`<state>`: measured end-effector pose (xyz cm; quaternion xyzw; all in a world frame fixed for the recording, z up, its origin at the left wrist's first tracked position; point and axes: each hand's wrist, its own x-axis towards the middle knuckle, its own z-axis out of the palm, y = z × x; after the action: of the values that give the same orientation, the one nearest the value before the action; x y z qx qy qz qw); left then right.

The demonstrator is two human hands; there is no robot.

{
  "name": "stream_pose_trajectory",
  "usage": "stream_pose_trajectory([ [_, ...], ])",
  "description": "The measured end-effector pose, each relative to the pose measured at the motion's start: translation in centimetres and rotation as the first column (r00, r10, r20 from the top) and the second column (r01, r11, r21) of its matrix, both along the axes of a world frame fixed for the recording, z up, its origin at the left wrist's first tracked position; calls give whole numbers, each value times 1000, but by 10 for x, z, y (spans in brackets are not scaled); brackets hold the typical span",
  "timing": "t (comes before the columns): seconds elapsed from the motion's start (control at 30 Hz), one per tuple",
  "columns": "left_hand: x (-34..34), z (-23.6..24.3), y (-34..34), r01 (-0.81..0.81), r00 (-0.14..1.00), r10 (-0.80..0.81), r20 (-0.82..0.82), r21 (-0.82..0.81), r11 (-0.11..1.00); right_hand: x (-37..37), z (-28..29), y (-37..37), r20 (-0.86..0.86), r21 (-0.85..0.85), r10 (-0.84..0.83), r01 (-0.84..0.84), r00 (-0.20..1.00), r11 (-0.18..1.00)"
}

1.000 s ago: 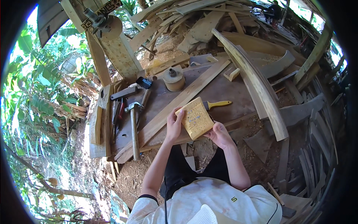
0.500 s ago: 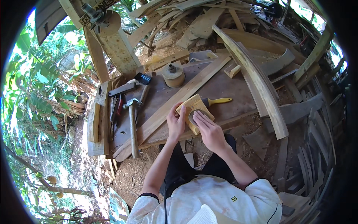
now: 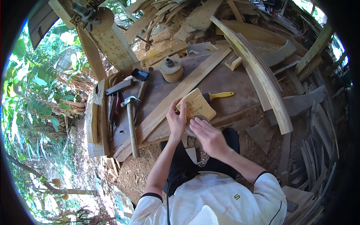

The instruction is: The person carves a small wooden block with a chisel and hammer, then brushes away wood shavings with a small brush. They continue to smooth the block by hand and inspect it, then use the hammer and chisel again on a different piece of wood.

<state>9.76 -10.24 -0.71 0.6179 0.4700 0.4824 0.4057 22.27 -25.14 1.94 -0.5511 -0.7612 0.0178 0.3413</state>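
My left hand (image 3: 177,120) grips the left edge of a yellowish wooden block (image 3: 202,106), thumb along its near side and fingers behind. The block is tilted up over the near edge of the workbench, its broad face toward me. My right hand (image 3: 213,141), slightly blurred, lies with fingers together over a round grey disc (image 3: 189,130), pressing it at the block's lower edge. The disc looks like a sanding pad; most of it is under the fingers. Just beyond the block, a paintbrush (image 3: 222,95) with a yellow handle rests on the bench.
The brown workbench (image 3: 234,86) carries a long plank (image 3: 183,93) lying diagonally, and a round machine spindle (image 3: 171,69). A hammer (image 3: 132,127), red-handled pliers (image 3: 117,105) and a black brush (image 3: 140,74) lie left. A curved pole (image 3: 258,78) leans at right; scrap boards surround the bench.
My right hand has slid the disc down the block toward me, baring more of the block's face. The left hand keeps its hold. The view has shifted slightly.
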Motion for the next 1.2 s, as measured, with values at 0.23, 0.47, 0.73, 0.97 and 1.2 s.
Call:
stream_pose_trajectory([
  [0.23,-3,0,2,10,1000,-10,9,27,1000,3,-6,-6,-6,7,-74,74,997,997],
  [0.47,-4,3,2,48,999,-49,-11,-64,997,3,-7,13,-62,56,-98,102,993,993],
  [0.73,-4,-10,4,35,995,-39,94,45,998,8,-1,51,-2,47,-141,141,990,989],
  [0.97,-2,-12,8,91,990,-87,107,-31,995,5,-3,68,45,79,-93,90,995,993],
  [1.2,-6,-12,7,89,992,-88,86,-14,996,17,-1,82,13,58,-131,130,991,990],
])
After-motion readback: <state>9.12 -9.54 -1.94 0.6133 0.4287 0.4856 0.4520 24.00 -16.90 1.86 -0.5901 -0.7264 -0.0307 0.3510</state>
